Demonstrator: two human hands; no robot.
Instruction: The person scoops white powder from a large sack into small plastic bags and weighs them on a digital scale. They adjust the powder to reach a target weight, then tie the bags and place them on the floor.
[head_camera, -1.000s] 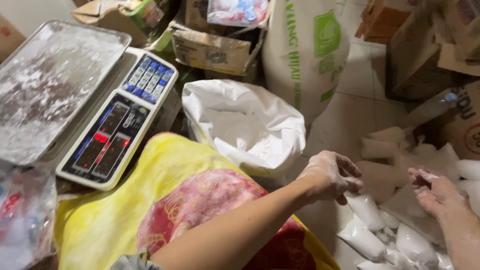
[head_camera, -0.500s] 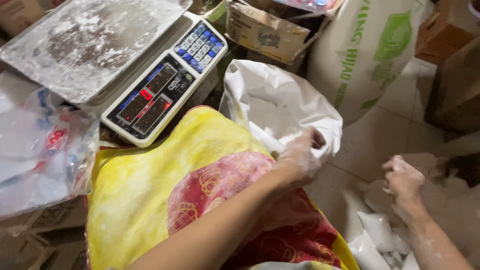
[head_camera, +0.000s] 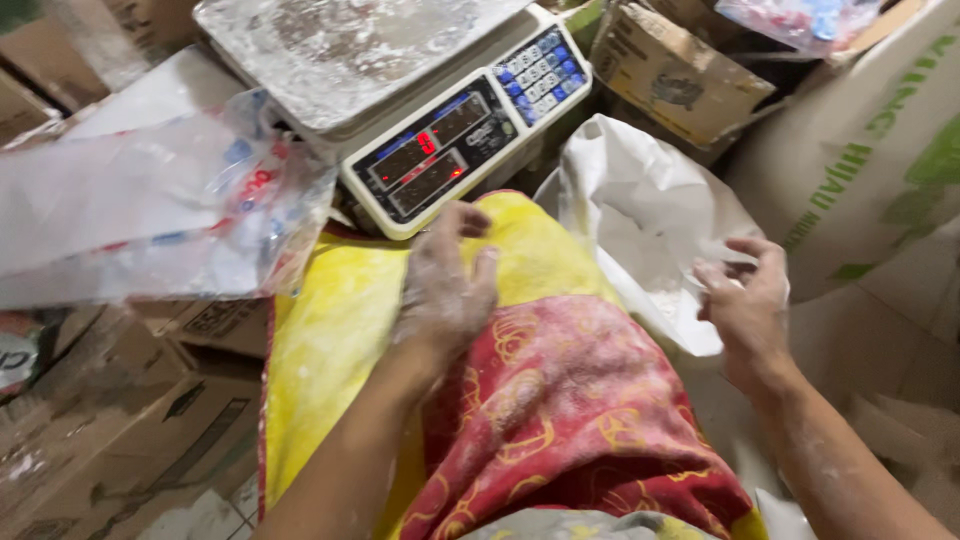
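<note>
A digital scale (head_camera: 440, 130) with a flour-dusted steel pan stood at the far side, its keypad and red display facing you. To its left lay a heap of clear plastic bags (head_camera: 160, 215), and cardboard boxes (head_camera: 110, 400) crowded the near left. Another cardboard box (head_camera: 670, 75) sat far right of the scale, and a large woven sack (head_camera: 860, 150) with green print stood at the far right edge. Your lap, draped in a yellow and red cloth (head_camera: 540, 400), filled the near middle and lay between you and the scale.

The open white sack (head_camera: 640, 210) of powder stood just to the right of your lap, its mouth gaping towards you.

Your left hand (head_camera: 445, 285), powder-coated, rested flat on the yellow part of the cloth, fingers spread loosely and holding nothing, their tips just short of the scale's front edge. Your right hand (head_camera: 745, 300) hovered at the sack's near right rim, fingers half curled and open, at the plastic edge; I could not tell whether they actually pinched it.
</note>
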